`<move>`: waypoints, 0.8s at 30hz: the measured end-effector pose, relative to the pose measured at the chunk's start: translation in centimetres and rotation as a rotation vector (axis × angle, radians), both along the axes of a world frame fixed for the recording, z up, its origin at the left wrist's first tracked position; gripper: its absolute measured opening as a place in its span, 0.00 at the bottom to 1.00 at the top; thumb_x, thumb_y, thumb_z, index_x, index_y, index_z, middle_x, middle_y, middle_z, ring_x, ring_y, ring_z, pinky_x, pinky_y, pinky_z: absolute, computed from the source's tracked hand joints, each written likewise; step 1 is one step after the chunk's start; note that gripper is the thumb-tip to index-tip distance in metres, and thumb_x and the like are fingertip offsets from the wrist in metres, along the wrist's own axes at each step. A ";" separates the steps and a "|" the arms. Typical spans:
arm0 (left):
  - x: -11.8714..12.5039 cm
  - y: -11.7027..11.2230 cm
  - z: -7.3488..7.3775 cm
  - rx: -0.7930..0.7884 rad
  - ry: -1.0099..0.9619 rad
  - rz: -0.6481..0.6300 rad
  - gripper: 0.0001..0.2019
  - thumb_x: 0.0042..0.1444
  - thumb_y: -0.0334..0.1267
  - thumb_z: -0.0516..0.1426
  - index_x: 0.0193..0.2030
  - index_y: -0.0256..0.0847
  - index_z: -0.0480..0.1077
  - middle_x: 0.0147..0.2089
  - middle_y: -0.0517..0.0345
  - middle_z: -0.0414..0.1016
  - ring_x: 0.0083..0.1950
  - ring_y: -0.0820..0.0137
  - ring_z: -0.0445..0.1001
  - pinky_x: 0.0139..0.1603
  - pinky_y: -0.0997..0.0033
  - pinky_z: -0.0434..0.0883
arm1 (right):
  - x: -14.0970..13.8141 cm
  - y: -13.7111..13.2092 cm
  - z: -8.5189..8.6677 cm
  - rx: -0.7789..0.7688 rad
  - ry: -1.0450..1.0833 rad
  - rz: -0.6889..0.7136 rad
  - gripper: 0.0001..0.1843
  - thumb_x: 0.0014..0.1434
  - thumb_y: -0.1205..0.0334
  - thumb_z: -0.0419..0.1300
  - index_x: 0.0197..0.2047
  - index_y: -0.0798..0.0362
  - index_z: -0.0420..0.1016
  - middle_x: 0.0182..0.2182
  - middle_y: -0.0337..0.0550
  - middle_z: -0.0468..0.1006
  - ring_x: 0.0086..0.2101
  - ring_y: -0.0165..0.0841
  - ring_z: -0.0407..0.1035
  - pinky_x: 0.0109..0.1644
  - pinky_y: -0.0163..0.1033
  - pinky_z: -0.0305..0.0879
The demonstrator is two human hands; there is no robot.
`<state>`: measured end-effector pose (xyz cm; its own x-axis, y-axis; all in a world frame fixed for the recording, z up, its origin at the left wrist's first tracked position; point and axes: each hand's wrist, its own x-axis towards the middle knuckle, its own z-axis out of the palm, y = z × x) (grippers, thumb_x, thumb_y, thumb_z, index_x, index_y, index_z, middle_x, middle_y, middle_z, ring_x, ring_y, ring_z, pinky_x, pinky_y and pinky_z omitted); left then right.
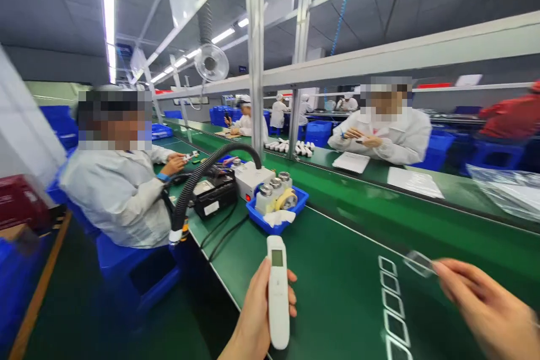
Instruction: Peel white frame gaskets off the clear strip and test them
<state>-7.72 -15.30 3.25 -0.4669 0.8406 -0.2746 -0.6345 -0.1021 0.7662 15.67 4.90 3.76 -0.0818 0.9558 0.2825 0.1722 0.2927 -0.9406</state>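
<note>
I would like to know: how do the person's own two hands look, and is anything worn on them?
The left hand and the right hand are both bare: no glove or ring shows on either. No sleeve or cuff of theirs is in view.

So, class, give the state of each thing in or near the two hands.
White oblong plastic device: held in the left hand, screen without readable figures
Clear rectangular piece: pinched in the right hand, blurred
White-rimmed rectangular pieces: laid in a row
Blue plastic tray: loaded
</note>
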 end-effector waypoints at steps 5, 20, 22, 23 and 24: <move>5.4 3.9 -0.7 -0.075 0.048 -0.230 0.27 0.55 0.60 0.49 0.35 0.33 0.70 0.19 0.56 0.69 0.18 0.75 0.64 0.21 0.76 0.60 | -3.3 -2.7 2.5 -0.025 0.028 0.255 0.17 0.47 0.46 0.63 0.27 0.52 0.70 0.17 0.35 0.61 0.18 0.27 0.51 0.20 0.34 0.46; 7.1 4.2 -0.7 -0.097 0.049 -0.253 0.21 0.51 0.55 0.56 0.36 0.35 0.69 0.28 0.54 0.74 0.20 0.74 0.66 0.22 0.75 0.65 | -5.7 -4.9 1.8 -0.320 0.084 0.470 0.16 0.51 0.50 0.61 0.27 0.54 0.65 0.13 0.28 0.55 0.17 0.23 0.45 0.21 0.31 0.39; 7.1 4.2 -0.7 -0.085 0.042 -0.248 0.21 0.51 0.54 0.56 0.36 0.35 0.68 0.32 0.52 0.74 0.21 0.74 0.67 0.22 0.75 0.66 | -5.8 -5.1 1.6 -0.331 0.089 0.458 0.16 0.51 0.50 0.61 0.27 0.54 0.65 0.13 0.28 0.55 0.17 0.23 0.46 0.21 0.31 0.39; 7.1 4.2 -0.8 -0.080 0.040 -0.245 0.20 0.51 0.54 0.56 0.37 0.36 0.68 0.33 0.51 0.75 0.21 0.74 0.67 0.22 0.75 0.66 | -6.0 -5.2 1.4 -0.336 0.090 0.457 0.16 0.50 0.50 0.61 0.27 0.54 0.65 0.13 0.28 0.55 0.17 0.23 0.46 0.21 0.31 0.40; 7.1 4.2 -0.9 -0.075 0.040 -0.242 0.20 0.51 0.53 0.56 0.37 0.36 0.68 0.35 0.51 0.75 0.22 0.74 0.67 0.22 0.75 0.66 | -6.1 -5.3 1.3 -0.340 0.089 0.461 0.16 0.50 0.50 0.60 0.26 0.54 0.65 0.13 0.28 0.56 0.16 0.23 0.46 0.20 0.31 0.40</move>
<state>-0.58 -11.13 2.38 -0.2664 0.9070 -0.3261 -0.6025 0.1074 0.7909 9.61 -0.36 5.05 -0.5008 0.8655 -0.0092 0.0142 -0.0025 -0.9999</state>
